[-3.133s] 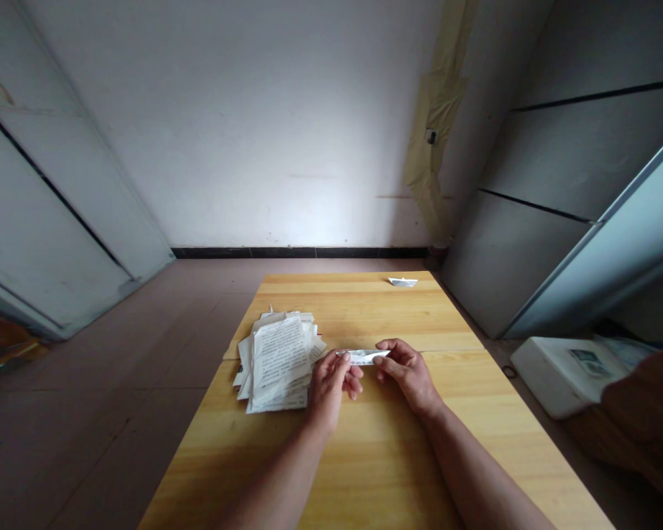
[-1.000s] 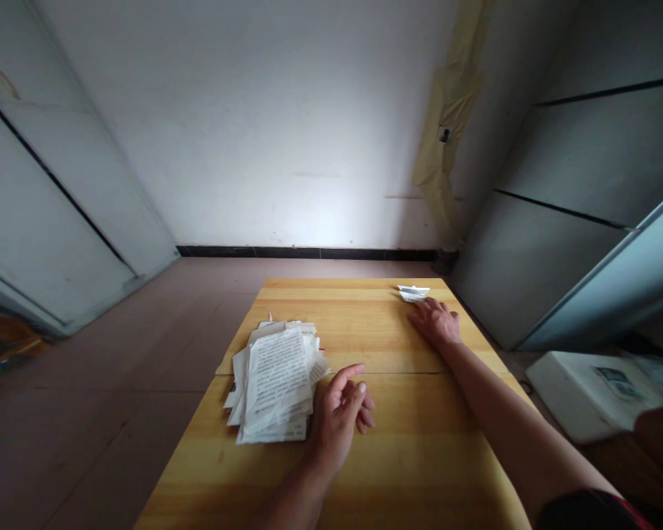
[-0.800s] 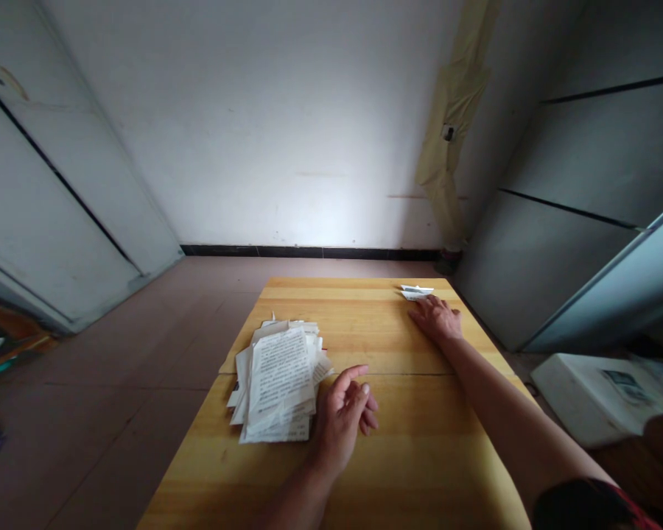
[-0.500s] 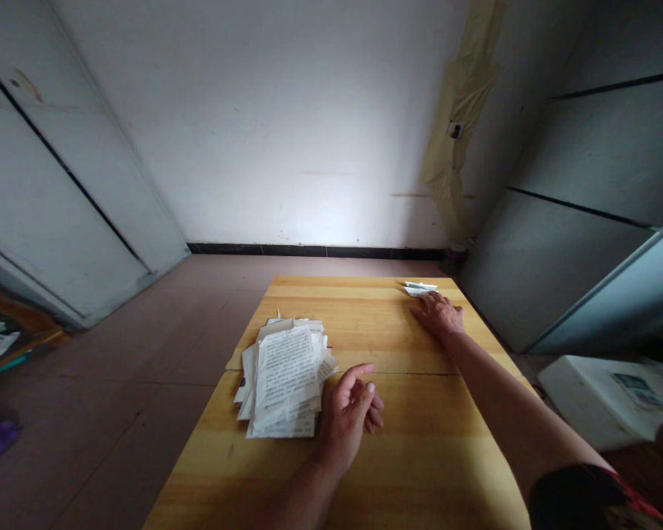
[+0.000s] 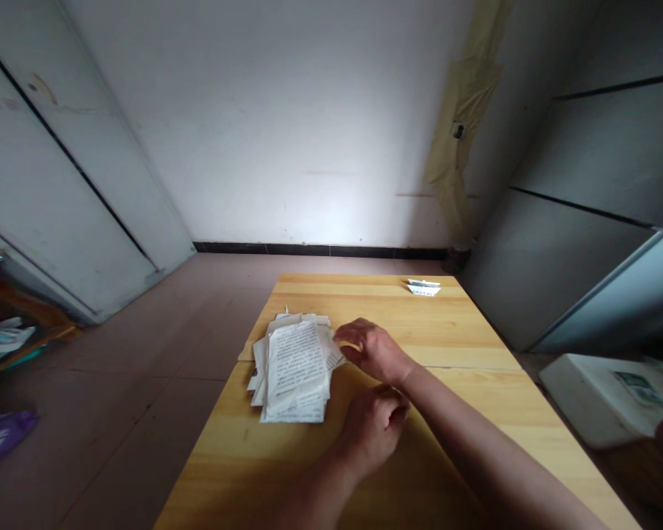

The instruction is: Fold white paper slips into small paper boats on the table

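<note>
A loose stack of printed paper sheets [image 5: 295, 372] lies on the left part of the wooden table, its edges uneven. My right hand [image 5: 373, 350] is at the stack's right edge, fingers apart and bent toward the sheets, with nothing visible in it. Whether its fingertips touch the paper I cannot tell. Closer to me, my left hand [image 5: 374, 423] hovers over the table with its fingers curled in and no object showing in them. It is partly beneath my right wrist. A small folded paper [image 5: 423, 288] stands near the table's far right corner, away from both hands.
The wooden table [image 5: 464, 335] has a seam across it. Beyond are a tiled floor [image 5: 221, 313] and a white wall [image 5: 309, 132]. A white box [image 5: 602, 397] stands right of the table, and a purple bag [image 5: 3, 439] lies on the floor at left.
My right hand has left the folded paper at the far right and come back to the stack's right edge. My left hand has moved slightly right and curled its fingers.
</note>
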Demonstrator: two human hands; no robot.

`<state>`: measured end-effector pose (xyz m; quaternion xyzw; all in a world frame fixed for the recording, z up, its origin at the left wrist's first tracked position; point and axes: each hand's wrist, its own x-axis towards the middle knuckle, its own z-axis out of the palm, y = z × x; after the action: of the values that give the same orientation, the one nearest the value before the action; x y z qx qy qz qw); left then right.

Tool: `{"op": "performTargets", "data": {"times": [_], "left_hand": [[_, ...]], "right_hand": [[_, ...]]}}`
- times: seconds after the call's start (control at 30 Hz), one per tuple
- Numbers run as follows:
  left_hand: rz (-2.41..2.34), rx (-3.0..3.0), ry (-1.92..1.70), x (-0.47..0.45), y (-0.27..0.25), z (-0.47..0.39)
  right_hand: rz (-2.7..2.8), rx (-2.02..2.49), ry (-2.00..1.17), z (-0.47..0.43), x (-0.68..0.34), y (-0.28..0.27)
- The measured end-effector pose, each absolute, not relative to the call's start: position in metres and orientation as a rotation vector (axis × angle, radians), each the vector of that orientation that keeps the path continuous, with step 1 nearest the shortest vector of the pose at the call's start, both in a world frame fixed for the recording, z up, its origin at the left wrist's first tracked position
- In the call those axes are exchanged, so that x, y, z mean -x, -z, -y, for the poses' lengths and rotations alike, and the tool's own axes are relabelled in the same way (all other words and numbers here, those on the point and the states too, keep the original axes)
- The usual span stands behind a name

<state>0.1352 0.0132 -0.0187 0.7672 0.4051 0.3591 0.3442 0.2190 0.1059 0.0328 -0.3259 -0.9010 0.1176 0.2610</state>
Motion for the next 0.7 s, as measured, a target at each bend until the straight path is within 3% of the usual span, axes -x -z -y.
{"op": "performTargets", "data": {"times": [0.3,0.7], "left_hand": [[-1.355,-2.18,-0.997,-0.134,0.045,-0.013],[-1.3,-2.305,-1.016,-0.135,0.047,-0.015]], "right_hand": [[2.801,0.895,-0.184,-0.084,-0.184,-0.034],[2.865,0.745,-0.158,-0.083,-0.179,-0.041]]}}
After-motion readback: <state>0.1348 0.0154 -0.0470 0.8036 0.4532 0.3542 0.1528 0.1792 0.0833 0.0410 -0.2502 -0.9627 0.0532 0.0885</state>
